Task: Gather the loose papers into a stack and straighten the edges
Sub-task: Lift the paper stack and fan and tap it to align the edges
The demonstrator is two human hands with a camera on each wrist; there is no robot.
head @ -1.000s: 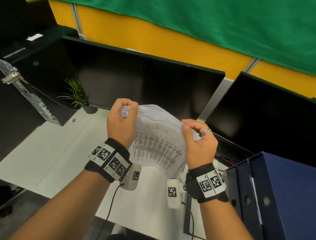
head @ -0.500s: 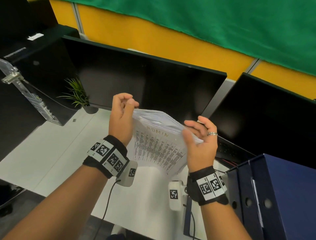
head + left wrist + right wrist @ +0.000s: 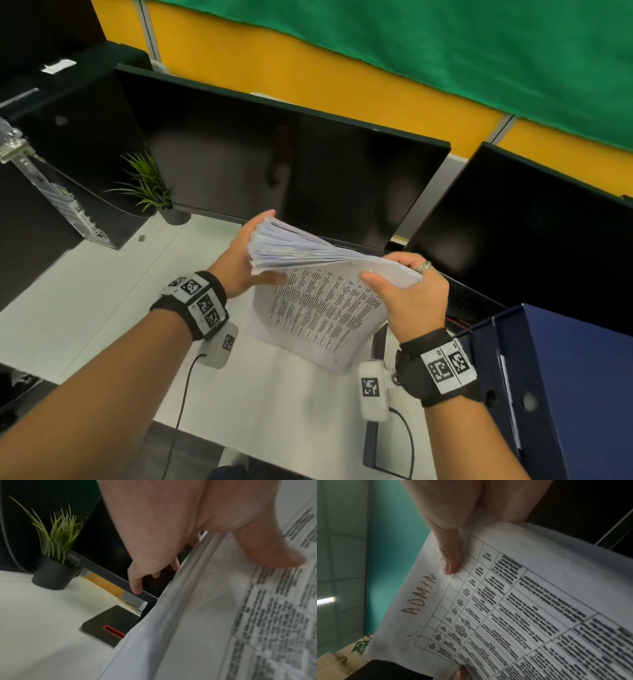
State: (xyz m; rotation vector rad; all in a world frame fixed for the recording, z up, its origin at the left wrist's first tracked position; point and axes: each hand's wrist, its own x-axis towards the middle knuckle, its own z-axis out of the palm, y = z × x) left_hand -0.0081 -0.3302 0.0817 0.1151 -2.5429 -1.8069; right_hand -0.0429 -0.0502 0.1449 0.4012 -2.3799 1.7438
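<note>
Paper stack (image 3: 318, 301), printed table uppermost, held over the white desk (image 3: 85, 308) in front of a dark monitor (image 3: 291, 164). From the left we see a potted plant (image 3: 147, 185); the left hand (image 3: 239, 263), gripping the fanned edge with thumb on the page and fingers behind; the right hand (image 3: 411, 301), pinching the corner beside the handwritten "ADMIN"; blue binders (image 3: 565, 394).

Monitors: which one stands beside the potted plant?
The wide centre monitor, behind the paper stack; the plant sits at its lower left corner. The other monitor stands far right.
</note>
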